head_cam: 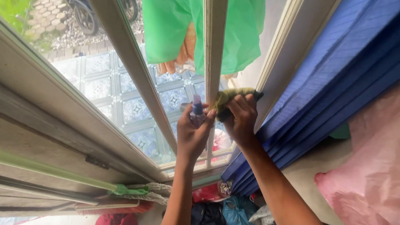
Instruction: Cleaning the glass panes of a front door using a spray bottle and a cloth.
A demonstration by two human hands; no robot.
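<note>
The left hand [193,132] has its fingers closed around a small spray bottle [196,109] with a purple top, held upright just beside the white window frame bar [216,32]. The right hand [239,118] grips a crumpled yellow-green cloth [230,96], fuzzy and dark at one end, pressing it against that bar. Behind the glass hangs a green plastic sheet [166,18]. A folded blue mattress [351,59] leans at the right.

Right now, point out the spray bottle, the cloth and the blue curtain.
spray bottle [196,107]: head view, on its purple top.
cloth [230,96]: head view, on the bunched green fabric.
blue curtain [351,59]: head view, on its middle folds.
</note>
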